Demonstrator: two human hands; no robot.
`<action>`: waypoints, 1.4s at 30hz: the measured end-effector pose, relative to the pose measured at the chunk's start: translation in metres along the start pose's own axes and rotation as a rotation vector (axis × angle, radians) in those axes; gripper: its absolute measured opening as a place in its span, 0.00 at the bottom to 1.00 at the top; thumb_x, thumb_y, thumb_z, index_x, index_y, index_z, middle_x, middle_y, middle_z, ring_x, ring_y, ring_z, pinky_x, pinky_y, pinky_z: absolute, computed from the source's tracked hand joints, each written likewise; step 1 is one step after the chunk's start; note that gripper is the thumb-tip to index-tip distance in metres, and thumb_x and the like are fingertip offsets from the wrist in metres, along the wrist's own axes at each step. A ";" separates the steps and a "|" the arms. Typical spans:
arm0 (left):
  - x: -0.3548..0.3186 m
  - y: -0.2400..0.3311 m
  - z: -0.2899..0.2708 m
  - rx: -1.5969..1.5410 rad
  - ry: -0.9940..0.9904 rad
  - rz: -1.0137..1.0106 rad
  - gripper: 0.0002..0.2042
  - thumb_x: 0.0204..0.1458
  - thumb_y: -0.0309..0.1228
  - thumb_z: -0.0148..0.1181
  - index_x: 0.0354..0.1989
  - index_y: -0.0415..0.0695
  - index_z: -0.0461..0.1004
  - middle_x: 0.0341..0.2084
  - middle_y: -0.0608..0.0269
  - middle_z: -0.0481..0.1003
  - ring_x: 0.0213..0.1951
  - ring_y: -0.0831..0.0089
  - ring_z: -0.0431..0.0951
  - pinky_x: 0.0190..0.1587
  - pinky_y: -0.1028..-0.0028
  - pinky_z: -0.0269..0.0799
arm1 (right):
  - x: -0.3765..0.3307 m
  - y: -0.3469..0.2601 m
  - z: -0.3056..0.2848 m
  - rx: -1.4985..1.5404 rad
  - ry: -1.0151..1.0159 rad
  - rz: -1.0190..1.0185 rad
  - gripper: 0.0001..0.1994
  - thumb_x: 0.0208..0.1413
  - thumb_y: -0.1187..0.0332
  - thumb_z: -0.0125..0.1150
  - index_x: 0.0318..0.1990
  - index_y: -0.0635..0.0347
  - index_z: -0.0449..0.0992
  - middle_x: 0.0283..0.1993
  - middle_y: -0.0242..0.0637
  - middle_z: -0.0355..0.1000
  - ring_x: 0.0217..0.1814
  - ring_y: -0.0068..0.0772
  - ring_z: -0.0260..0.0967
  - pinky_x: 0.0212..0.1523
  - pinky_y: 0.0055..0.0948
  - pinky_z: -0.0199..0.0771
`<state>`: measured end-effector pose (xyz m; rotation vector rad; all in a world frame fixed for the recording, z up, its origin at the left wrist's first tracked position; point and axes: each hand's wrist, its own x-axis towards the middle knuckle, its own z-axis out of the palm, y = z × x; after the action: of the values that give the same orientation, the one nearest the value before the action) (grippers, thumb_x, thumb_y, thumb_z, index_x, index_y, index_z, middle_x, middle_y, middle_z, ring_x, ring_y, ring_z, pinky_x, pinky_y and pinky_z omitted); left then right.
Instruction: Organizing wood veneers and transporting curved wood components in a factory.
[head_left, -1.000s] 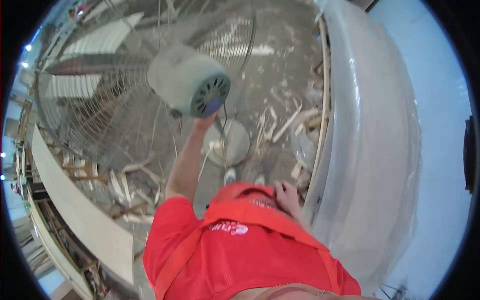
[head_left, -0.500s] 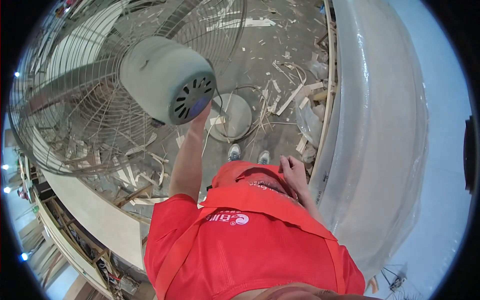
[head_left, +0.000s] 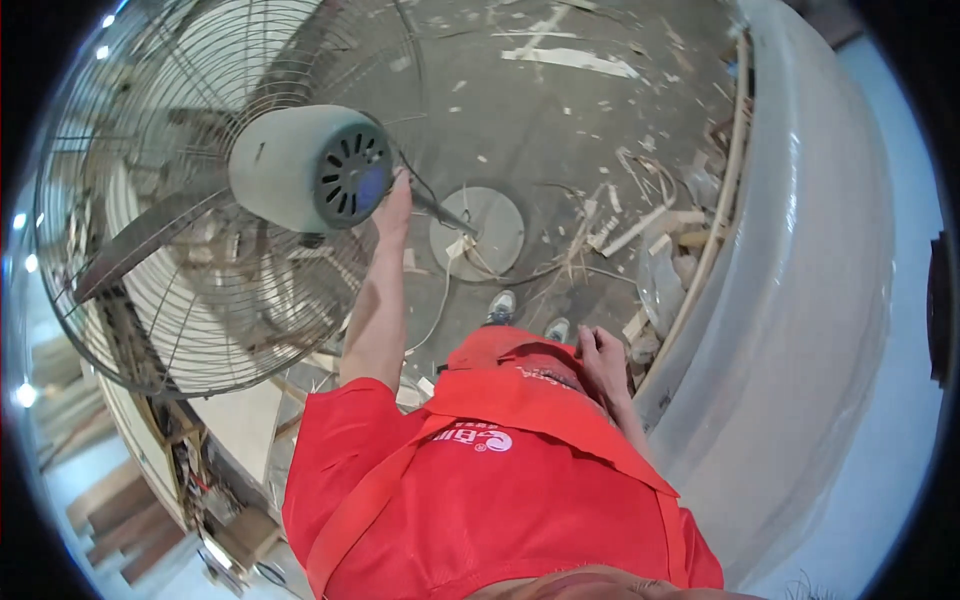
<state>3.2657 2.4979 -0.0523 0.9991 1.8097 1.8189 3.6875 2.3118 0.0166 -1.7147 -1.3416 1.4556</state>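
Observation:
A tall standing fan fills the upper left; its grey motor housing (head_left: 305, 165) sits behind a round wire cage (head_left: 170, 250). My left hand (head_left: 392, 208) reaches up and touches the rear of the motor housing, fingers curled against it. My right hand (head_left: 603, 358) rests low against my red shirt and orange apron near my hip, holding nothing that I can see. The fan's round base (head_left: 478, 232) stands on the floor beyond my shoes.
Wood scraps and offcuts (head_left: 640, 230) litter the concrete floor. A large curved white panel (head_left: 800, 300) runs along my right side. Stacked boards (head_left: 120, 520) and a workbench edge lie at lower left. A cable trails from the fan's base.
The fan's head has swung left and closer in the picture, with my left hand staying on its motor housing. My right hand stays at my hip.

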 end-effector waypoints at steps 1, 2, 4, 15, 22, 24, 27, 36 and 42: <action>0.006 0.000 -0.015 0.181 -0.014 -0.078 0.12 0.55 0.37 0.61 0.38 0.39 0.75 0.31 0.65 0.76 0.34 0.76 0.76 0.41 0.71 0.72 | 0.003 -0.003 0.005 -0.020 -0.030 -0.018 0.19 0.66 0.62 0.53 0.25 0.66 0.71 0.20 0.34 0.70 0.24 0.20 0.66 0.28 0.26 0.66; 0.009 0.001 -0.028 0.359 -0.018 -0.165 0.16 0.54 0.40 0.62 0.41 0.39 0.75 0.34 0.63 0.77 0.37 0.74 0.76 0.43 0.69 0.72 | 0.005 -0.001 0.006 -0.089 -0.017 -0.058 0.19 0.66 0.61 0.53 0.25 0.66 0.72 0.20 0.34 0.69 0.24 0.21 0.65 0.27 0.27 0.66; -0.014 0.053 -0.007 0.329 -0.042 -0.245 0.19 0.55 0.48 0.57 0.39 0.42 0.76 0.38 0.63 0.76 0.44 0.68 0.74 0.50 0.63 0.68 | 0.008 0.009 0.002 -0.201 0.017 -0.090 0.20 0.65 0.60 0.53 0.25 0.66 0.71 0.19 0.34 0.68 0.24 0.22 0.64 0.26 0.28 0.64; -0.014 0.042 -0.006 0.194 0.147 0.078 0.19 0.46 0.34 0.63 0.48 0.41 0.76 0.43 0.55 0.80 0.49 0.62 0.78 0.50 0.62 0.71 | 0.022 0.029 -0.010 -0.067 -0.184 -0.100 0.21 0.66 0.59 0.52 0.23 0.65 0.69 0.19 0.34 0.68 0.22 0.22 0.63 0.26 0.27 0.65; 0.021 0.057 0.019 0.151 0.087 -0.176 0.19 0.49 0.40 0.63 0.43 0.37 0.78 0.39 0.52 0.81 0.43 0.64 0.80 0.47 0.65 0.72 | 0.022 0.024 -0.019 -0.104 -0.120 -0.090 0.21 0.66 0.60 0.53 0.24 0.67 0.69 0.19 0.36 0.68 0.22 0.25 0.64 0.27 0.30 0.65; 0.018 0.057 0.029 0.091 0.049 -0.141 0.20 0.49 0.42 0.63 0.42 0.37 0.79 0.37 0.52 0.81 0.41 0.63 0.80 0.45 0.64 0.72 | 0.018 0.025 -0.026 -0.173 -0.080 -0.008 0.20 0.65 0.60 0.54 0.24 0.67 0.69 0.19 0.38 0.68 0.22 0.27 0.64 0.27 0.32 0.66; 0.019 0.050 0.013 0.033 0.186 -0.282 0.21 0.49 0.41 0.63 0.44 0.35 0.78 0.39 0.57 0.81 0.44 0.66 0.79 0.50 0.65 0.70 | 0.023 0.045 -0.021 -0.237 -0.029 -0.202 0.19 0.64 0.60 0.55 0.26 0.66 0.71 0.19 0.36 0.70 0.21 0.23 0.63 0.24 0.29 0.64; 0.036 0.008 0.022 -0.011 0.068 -0.123 0.09 0.49 0.27 0.61 0.33 0.33 0.77 0.29 0.67 0.79 0.34 0.77 0.77 0.41 0.72 0.70 | -0.001 0.019 -0.018 -0.027 0.098 -0.116 0.19 0.63 0.61 0.56 0.25 0.69 0.72 0.18 0.40 0.69 0.21 0.24 0.63 0.25 0.31 0.65; 0.036 0.001 0.017 -0.061 0.041 -0.079 0.06 0.49 0.25 0.61 0.29 0.34 0.76 0.26 0.70 0.76 0.31 0.80 0.73 0.37 0.74 0.69 | 0.002 0.032 -0.015 -0.126 0.095 -0.159 0.19 0.63 0.61 0.56 0.26 0.69 0.73 0.20 0.41 0.71 0.22 0.24 0.64 0.26 0.31 0.66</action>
<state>3.2542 2.5352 -0.0455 0.8621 1.7798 1.8481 3.7121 2.3048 -0.0077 -1.6889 -1.5089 1.2098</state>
